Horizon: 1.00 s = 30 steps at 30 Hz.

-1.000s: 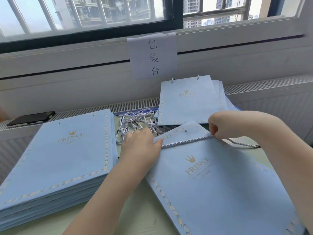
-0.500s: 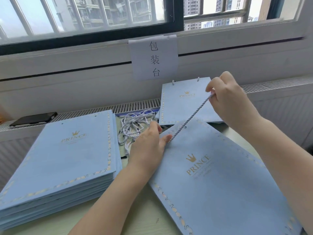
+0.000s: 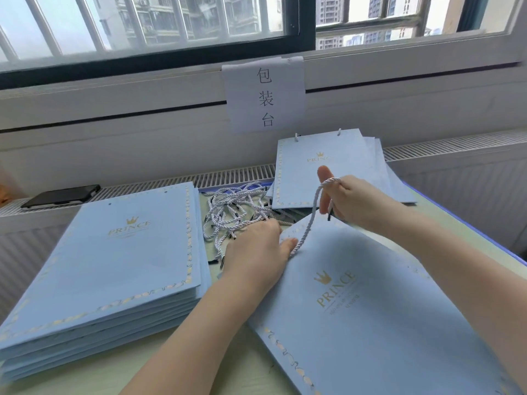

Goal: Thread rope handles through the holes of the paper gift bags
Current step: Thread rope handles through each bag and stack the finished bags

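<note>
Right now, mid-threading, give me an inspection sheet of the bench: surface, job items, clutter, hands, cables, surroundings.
Surface: pale tabletop, flat, under the window.
Job's things: bag being threaded lies flat; rope rises from near its top edge to the right hand. Stack of flat bags at left; bags with handles fitted behind; loose ropes between them.
Clutter: dark phone on the radiator grille, far left.
Hands: left hand rests on the bag's top corner at the rope; right hand holds the rope looped over a finger.
Cables: nothing seen.
Surroundings: window; paper sign on the sill.
</note>
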Available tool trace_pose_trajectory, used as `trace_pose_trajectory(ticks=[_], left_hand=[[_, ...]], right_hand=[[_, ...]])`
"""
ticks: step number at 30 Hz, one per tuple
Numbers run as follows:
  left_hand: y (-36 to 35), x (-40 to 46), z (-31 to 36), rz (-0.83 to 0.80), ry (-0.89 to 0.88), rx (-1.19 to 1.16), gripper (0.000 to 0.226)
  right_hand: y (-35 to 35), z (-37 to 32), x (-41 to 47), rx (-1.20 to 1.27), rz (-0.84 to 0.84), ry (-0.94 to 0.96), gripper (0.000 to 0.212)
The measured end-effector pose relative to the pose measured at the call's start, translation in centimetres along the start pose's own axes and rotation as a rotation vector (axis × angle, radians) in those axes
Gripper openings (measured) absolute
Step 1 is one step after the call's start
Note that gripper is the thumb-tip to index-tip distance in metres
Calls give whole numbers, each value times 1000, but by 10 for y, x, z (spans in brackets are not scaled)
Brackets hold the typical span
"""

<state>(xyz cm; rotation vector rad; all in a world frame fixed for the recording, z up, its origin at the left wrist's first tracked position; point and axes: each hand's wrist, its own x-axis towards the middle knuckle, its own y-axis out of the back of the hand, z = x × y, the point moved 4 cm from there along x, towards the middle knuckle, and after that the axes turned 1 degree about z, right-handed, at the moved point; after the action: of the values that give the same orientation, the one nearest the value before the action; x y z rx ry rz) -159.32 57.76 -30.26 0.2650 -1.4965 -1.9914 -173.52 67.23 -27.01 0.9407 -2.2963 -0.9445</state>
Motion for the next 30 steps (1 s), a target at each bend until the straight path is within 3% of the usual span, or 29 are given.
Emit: trace_pose_trajectory(ticks=[2, 11, 18, 22, 25, 29, 30], left_hand=[[1, 0, 1, 31, -9, -11, 36], [-2, 1, -1, -24, 28, -91, 42], [5, -1, 1, -8, 60, -142, 36], [4, -1, 2, -19, 19, -55, 38], [-1, -1, 2, -66, -58, 23, 47], [-3, -2, 3, -113, -111, 30, 59], [-3, -2, 4, -119, -120, 26, 61]], right_hand=[[-9, -5, -3, 25, -39, 5, 65], [-16, -5, -7, 37, -73, 54, 19], [-8, -9, -6, 107, -19, 179, 9], [-3, -19, -9, 272, -55, 366, 25], [-5, -19, -9, 186, -2, 397, 27], [-10, -11, -8, -60, -24, 309, 3], [-10, -9, -8, -107, -49, 289, 6]])
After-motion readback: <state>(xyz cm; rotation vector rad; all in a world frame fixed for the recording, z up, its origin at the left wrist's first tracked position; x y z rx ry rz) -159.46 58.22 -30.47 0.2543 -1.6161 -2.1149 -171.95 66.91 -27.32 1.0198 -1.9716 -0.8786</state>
